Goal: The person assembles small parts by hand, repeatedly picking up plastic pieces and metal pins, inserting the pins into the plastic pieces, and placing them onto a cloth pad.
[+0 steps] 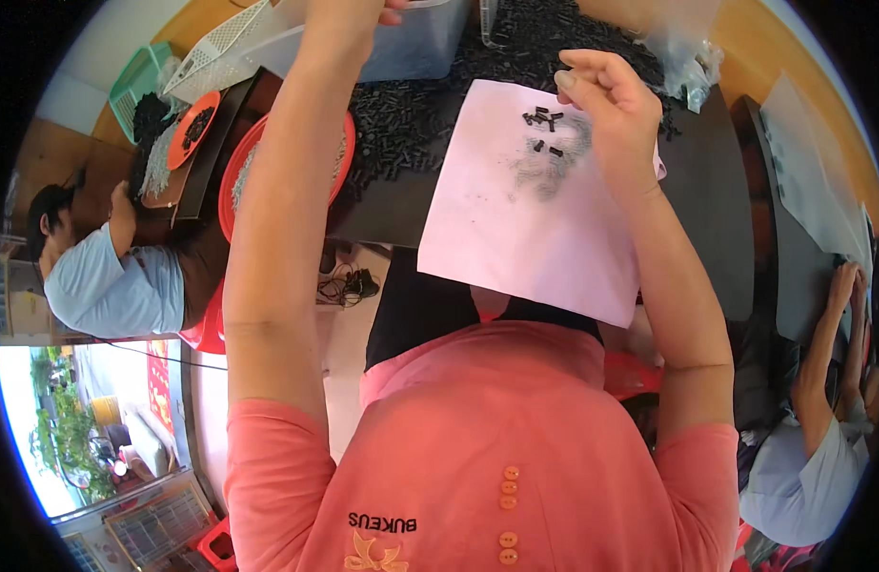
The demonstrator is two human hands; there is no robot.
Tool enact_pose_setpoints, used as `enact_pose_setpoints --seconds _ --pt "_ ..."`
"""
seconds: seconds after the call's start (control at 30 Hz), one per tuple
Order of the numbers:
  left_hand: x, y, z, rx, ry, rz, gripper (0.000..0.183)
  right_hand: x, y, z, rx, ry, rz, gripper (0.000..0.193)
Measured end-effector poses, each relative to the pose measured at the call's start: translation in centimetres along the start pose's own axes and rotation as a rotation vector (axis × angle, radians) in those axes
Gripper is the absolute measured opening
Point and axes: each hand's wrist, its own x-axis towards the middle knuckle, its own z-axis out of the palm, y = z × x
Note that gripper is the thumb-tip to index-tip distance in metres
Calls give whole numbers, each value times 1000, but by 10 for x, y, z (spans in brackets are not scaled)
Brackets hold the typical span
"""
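My left hand (349, 13) reaches to the top edge above a clear plastic bin (415, 48). Its fingers are mostly cut off by the edge, so what it may hold is hidden. My right hand (613, 100) hovers over the far right corner of a pale pink cloth (482, 214), fingers loosely bent, thumb and forefinger apart, nothing visible between them. Several small black cylindrical pieces (544, 118) lie on the cloth, beside a dark grey smudge (544, 176). The cloth drapes over the table's near edge toward my lap.
A heap of black pieces (392, 129) spreads across the dark table (711, 219). Under my left forearm is a red round tray (232, 181). Clear plastic bags (692, 71) lie at far right. One person (115, 276) sits at left, another (811, 458) at right.
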Motion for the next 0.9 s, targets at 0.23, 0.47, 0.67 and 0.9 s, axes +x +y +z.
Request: enact_pose_setpoints --seconds 0.23,0.47,0.67,0.9 --pt "-98 -59 55 425 -194 381 8 10 0 -17 -166 -145 114 14" --pt "-162 -69 34 549 -160 301 9 1 -2 -17 -1081 -696 -56 9" --pt "-187 -80 -8 729 21 373 15 -8 13 -9 -1244 -659 -320 14" --pt "-196 -79 -30 744 44 280 19 -17 -2 4 -782 -907 -260 11"
